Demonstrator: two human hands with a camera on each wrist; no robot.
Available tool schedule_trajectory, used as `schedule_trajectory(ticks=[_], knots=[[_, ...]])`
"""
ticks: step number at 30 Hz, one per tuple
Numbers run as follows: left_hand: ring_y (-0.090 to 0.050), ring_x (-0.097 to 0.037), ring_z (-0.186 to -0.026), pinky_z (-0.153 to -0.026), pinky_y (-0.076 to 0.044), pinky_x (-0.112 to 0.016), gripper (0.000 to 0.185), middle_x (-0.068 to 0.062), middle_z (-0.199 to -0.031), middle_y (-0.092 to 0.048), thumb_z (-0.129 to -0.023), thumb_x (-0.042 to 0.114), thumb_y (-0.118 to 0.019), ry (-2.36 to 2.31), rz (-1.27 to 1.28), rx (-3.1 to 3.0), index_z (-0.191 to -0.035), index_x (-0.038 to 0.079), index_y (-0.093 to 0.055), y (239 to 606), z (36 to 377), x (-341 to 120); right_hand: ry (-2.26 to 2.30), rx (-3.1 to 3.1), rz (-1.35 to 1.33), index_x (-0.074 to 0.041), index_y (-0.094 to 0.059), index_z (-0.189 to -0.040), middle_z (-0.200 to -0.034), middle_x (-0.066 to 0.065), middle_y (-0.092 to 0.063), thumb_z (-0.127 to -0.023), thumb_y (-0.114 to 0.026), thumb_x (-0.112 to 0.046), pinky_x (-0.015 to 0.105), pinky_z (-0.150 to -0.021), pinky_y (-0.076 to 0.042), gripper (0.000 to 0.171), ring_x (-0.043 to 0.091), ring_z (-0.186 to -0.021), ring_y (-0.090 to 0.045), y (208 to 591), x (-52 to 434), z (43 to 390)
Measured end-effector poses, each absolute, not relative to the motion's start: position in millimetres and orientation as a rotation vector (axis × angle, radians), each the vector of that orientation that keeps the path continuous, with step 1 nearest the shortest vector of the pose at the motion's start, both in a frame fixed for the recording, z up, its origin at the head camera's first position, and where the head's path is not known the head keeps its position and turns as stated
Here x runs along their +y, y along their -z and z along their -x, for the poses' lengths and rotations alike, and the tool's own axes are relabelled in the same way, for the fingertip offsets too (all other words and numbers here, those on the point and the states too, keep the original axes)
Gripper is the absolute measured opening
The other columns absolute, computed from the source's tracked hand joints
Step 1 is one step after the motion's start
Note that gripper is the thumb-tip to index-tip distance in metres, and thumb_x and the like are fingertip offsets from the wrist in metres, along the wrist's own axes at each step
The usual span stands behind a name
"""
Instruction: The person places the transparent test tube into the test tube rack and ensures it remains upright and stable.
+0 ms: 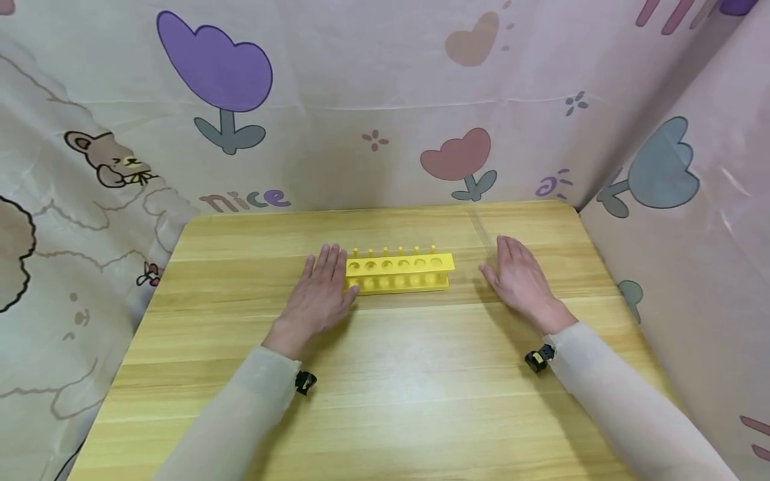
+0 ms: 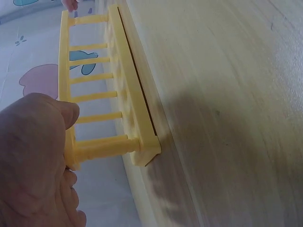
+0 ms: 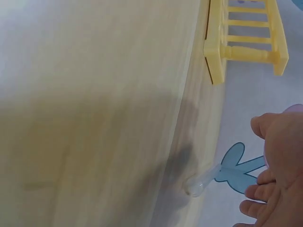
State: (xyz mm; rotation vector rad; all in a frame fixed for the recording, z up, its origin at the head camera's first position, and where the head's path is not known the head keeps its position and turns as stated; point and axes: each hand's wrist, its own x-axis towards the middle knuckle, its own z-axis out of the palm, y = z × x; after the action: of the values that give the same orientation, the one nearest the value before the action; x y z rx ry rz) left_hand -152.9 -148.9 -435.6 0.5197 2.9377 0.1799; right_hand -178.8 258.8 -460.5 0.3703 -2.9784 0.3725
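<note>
Across the near part of the wooden table, two pale sleeves reach forward, a small black camera at each cuff. The left hand rests against the left end of a yellow rack, fingers straight and side by side, thumb set apart at its front. The right hand is off to the rack's right, fingers together, thumb held away, pinching nothing I can see. The rack stands upright mid-table, no tube visible in its six top holes. By the right fingertips lies a clear tube; whether they touch it, I can't tell. Behind hangs a printed curtain. I'd call this steadying the rack; picking up the tube would call for a light thumb-and-finger pinch.
</note>
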Motion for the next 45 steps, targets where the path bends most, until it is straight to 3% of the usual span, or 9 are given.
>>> schedule_trajectory(ticks=[6,9,13,16,25,32,40,45], knots=[[0.004,-0.035,-0.164,-0.134,0.003,-0.053,0.080,-0.020,-0.177,-0.001,-0.113,0.050,-0.033,-0.164,-0.519,2.943,-0.168,-0.001,-0.003,435.7,153.0,-148.5,-0.324,-2.964,-0.345,0.021,-0.035,-0.150,-0.150,0.043,-0.045,-0.106,-0.062,-0.030,0.064,-0.124,-0.032,0.074,0.056,-0.142,-0.043,459.9,259.1,194.6],[0.004,-0.035,-0.164,-0.134,0.003,-0.053,0.080,-0.021,-0.177,0.000,-0.113,0.049,-0.034,-0.163,-0.523,2.945,-0.168,-0.001,-0.003,436.0,152.9,-148.7,-0.296,-2.985,-0.298,0.021,-0.042,-0.145,-0.144,0.042,-0.050,-0.105,-0.061,-0.030,0.068,-0.116,-0.040,0.068,0.058,-0.134,-0.047,459.7,258.5,204.4],[0.004,-0.035,-0.164,-0.134,0.003,-0.053,0.080,-0.021,-0.177,-0.002,-0.113,0.049,-0.034,-0.157,-0.526,2.949,-0.168,-0.001,-0.003,436.4,152.2,-149.2,-0.253,-3.027,-0.212,0.018,-0.055,-0.126,-0.125,0.039,-0.058,-0.105,-0.058,-0.031,0.068,-0.098,-0.048,0.054,0.055,-0.116,-0.052,458.2,257.9,219.5],[0.005,-0.034,-0.164,-0.134,0.003,-0.052,0.080,-0.020,-0.177,0.000,-0.113,0.050,-0.032,-0.150,-0.522,2.941,-0.168,0.000,-0.002,436.5,151.6,-149.3,-0.213,-3.066,-0.172,0.016,-0.057,-0.115,-0.114,0.036,-0.059,-0.105,-0.055,-0.033,0.065,-0.091,-0.049,0.050,0.052,-0.107,-0.052,457.0,258.9,231.8],[0.006,-0.032,-0.164,-0.134,0.004,-0.052,0.077,-0.018,-0.177,0.001,-0.114,0.047,-0.032,-0.176,-0.509,2.939,-0.168,0.001,-0.002,438.8,151.6,-147.5,-0.129,-3.227,-0.123,0.017,-0.059,-0.116,-0.110,0.035,-0.062,-0.107,-0.048,-0.034,0.067,-0.097,-0.048,0.054,0.051,-0.107,-0.056,452.1,259.5,257.0],[0.006,-0.032,-0.164,-0.134,0.004,-0.051,0.076,-0.018,-0.177,0.000,-0.114,0.047,-0.031,-0.184,-0.506,2.936,-0.168,0.002,-0.002,438.2,151.0,-146.9,-0.170,-3.315,-0.034,0.012,-0.064,-0.117,-0.117,0.033,-0.063,-0.106,-0.048,-0.035,0.068,-0.104,-0.041,0.051,0.052,-0.115,-0.054,450.6,255.5,265.9],[0.007,-0.031,-0.164,-0.134,0.004,-0.051,0.076,-0.018,-0.177,0.001,-0.114,0.047,-0.031,-0.196,-0.503,2.937,-0.168,0.002,-0.001,437.1,150.7,-147.7,-0.197,-3.330,0.002,0.005,-0.068,-0.102,-0.112,0.030,-0.066,-0.104,-0.050,-0.031,0.065,-0.101,-0.039,0.040,0.047,-0.106,-0.053,454.6,250.7,273.7],[0.006,-0.032,-0.164,-0.134,0.004,-0.051,0.076,-0.017,-0.177,0.002,-0.114,0.046,-0.032,-0.199,-0.504,2.944,-0.168,0.001,-0.004,437.2,150.9,-149.2,-0.224,-3.320,0.012,0.004,-0.069,-0.103,-0.113,0.030,-0.067,-0.105,-0.051,-0.032,0.066,-0.102,-0.040,0.041,0.047,-0.106,-0.055,456.1,246.9,276.9]])
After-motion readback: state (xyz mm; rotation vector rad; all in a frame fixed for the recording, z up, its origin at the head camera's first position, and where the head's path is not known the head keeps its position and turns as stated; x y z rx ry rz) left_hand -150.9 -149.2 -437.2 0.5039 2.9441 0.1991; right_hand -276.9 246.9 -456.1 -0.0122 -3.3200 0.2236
